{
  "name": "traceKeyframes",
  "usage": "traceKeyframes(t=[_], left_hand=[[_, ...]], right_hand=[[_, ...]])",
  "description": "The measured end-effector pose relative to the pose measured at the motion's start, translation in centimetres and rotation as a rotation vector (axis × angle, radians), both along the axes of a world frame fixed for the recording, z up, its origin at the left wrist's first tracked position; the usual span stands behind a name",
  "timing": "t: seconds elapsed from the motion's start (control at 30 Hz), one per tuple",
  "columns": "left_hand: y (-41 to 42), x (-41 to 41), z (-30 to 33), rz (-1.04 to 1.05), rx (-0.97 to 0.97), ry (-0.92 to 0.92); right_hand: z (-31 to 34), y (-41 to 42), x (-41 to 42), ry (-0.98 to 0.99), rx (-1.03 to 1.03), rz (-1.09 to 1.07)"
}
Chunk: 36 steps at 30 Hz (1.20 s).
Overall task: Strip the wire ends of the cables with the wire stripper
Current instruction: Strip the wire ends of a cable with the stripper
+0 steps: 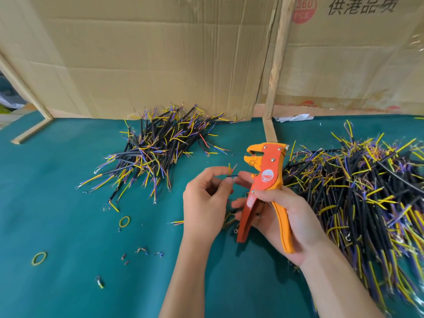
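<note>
Head view — down, close over table.

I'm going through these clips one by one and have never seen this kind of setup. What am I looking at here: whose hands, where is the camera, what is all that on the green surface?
There is no machine: a person works bare-handed, filmed by one wide-angle camera on their head, looking down. The right hand holds an orange wire stripper by its handles, head pointing up. The left hand pinches a short cable's thin coloured wire ends just left of the tool. On the green mat lie two piles of black cables with yellow and purple ends: one behind the hands, a bigger one to the right. Rubber bands and insulation scraps lie nearby. Cardboard walls off the back.
</note>
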<state>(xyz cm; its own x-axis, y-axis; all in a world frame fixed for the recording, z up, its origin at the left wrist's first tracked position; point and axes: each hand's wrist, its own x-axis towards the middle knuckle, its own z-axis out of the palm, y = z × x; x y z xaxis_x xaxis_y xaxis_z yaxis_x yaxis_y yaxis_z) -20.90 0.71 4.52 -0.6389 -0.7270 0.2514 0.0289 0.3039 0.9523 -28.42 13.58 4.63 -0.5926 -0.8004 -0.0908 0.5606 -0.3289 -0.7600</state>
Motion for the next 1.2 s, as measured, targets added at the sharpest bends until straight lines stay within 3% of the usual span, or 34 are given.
traceKeyframes(t=[0.5, 0.87, 1.2], left_hand=[[-1.3, 0.2, 0.2, -0.002, 0.243, 0.127], [-1.4, 0.1, 0.0, -0.043, 0.246, 0.137], [-1.1, 0.0, 0.0, -0.060, 0.209, 0.132]], right_hand=[[0.6, 0.8, 0.1, -0.062, 0.104, 0.170], [0.5, 0.9, 0.8, 0.099, 0.120, 0.260], [0.7, 0.3, 1.5, 0.060, 0.092, 0.253]])
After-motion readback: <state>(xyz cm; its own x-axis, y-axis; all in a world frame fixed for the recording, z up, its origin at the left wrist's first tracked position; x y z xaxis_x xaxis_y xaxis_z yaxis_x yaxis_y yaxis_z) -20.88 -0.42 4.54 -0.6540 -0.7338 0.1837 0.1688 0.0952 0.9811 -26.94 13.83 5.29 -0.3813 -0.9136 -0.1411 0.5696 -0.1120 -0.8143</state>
